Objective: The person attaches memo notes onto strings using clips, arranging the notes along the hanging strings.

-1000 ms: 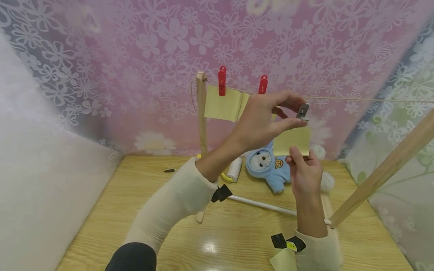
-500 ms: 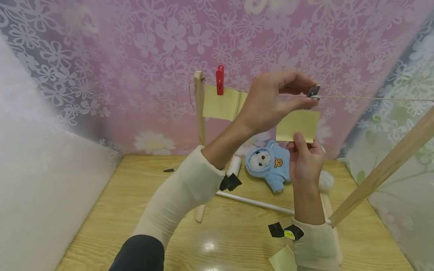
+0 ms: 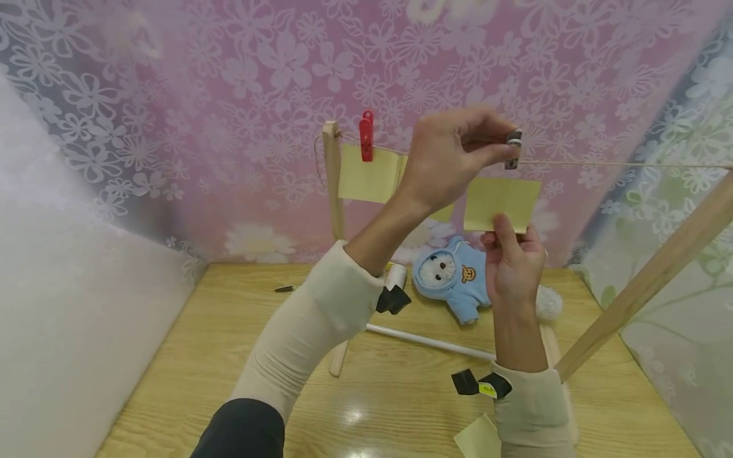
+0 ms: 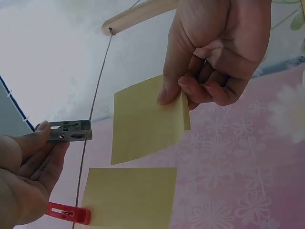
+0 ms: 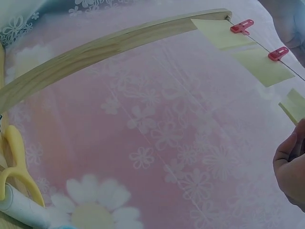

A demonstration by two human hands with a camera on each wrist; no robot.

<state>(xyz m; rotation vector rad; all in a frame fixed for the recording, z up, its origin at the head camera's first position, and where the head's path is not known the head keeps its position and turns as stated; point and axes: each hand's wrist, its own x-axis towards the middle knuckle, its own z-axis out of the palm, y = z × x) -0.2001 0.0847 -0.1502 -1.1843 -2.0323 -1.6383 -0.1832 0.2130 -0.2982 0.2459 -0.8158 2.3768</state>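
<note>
yellow paper sheet (image 3: 498, 200), square, matt, slightly bowed; a narrow second layer shows behind its gripped edge. held at the lower edge by the right hand (image 3: 515, 270), thumb in front, fingers behind; the sheet sits below the thin brown string (image 3: 618, 164), not touching it. left hand (image 3: 449, 156), higher and to the left: thumb and fingers pinch a grey rectangular clip (image 3: 513, 149) at the string. cannot tell whether the clip bites on it. hands are apart.

surface: pale, glossy wood-grain table (image 3: 229, 356), well below both hands. room: pink backdrop with white flowers (image 3: 275, 76) behind them.

counts:
- further yellow sheets, three: two hung left of the held one (image 3: 369, 175), one on the table by the right sleeve (image 3: 480, 439).
- red plastic clips (image 5: 243, 26): two, on the string.
- wooden posts (image 3: 334, 184): two, one either side of the hands.
- blue-hooded white plush toy (image 3: 472, 289): one, beyond the right hand.
- yellow-handled scissors (image 5: 15, 145): one, by one white cylinder (image 3: 396, 277).
- white rod (image 3: 429, 340): one, below the hands.
</note>
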